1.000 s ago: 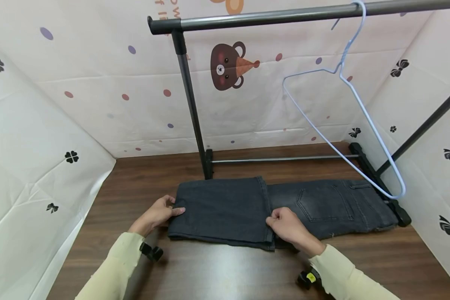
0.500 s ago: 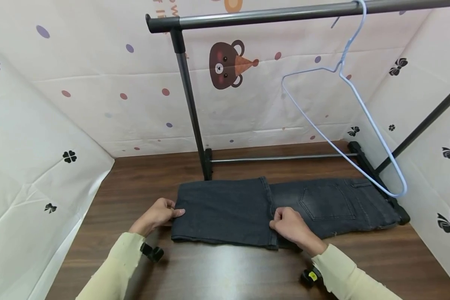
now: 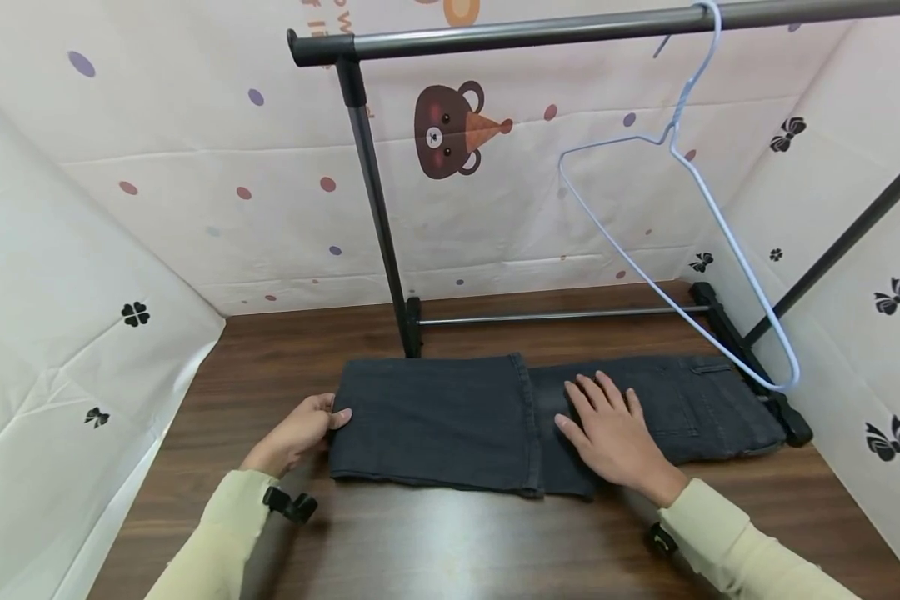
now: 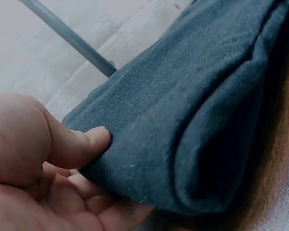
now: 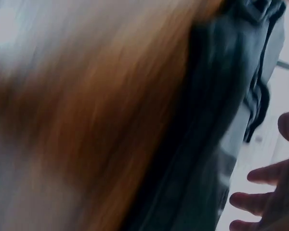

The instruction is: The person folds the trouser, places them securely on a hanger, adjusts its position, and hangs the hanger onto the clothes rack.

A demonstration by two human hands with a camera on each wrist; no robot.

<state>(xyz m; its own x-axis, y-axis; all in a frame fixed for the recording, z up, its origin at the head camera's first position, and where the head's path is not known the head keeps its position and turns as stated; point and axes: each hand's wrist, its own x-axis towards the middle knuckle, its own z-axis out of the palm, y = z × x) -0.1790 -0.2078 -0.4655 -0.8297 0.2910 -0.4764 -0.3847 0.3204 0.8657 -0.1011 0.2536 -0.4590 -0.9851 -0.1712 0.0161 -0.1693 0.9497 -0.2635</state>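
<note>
Dark jeans [image 3: 435, 421] lie on the wooden surface, their legs folded over to the right so the hems stop short of the back pocket. At the left fold my left hand [image 3: 300, 433] pinches the cloth. The left wrist view shows its thumb on top of the jeans [image 4: 144, 130] and fingers beneath. My right hand [image 3: 618, 437] is spread palm down over the jeans just right of the hems, partly covering the pocket. Its fingers [image 5: 257, 202] look straight and apart in the blurred right wrist view; whether they touch the cloth I cannot tell.
Behind the jeans stands a clothes rack with a dark top rail [image 3: 525, 35]. A light blue hanger [image 3: 727, 229] hangs from it, its lower corner above the jeans' right end. Patterned white sheets [image 3: 270, 233] enclose the back and sides.
My right hand has let go of the hem, opened flat and moved right over the jeans. The left hand keeps its pinch; it and the folded end have shifted slightly left.
</note>
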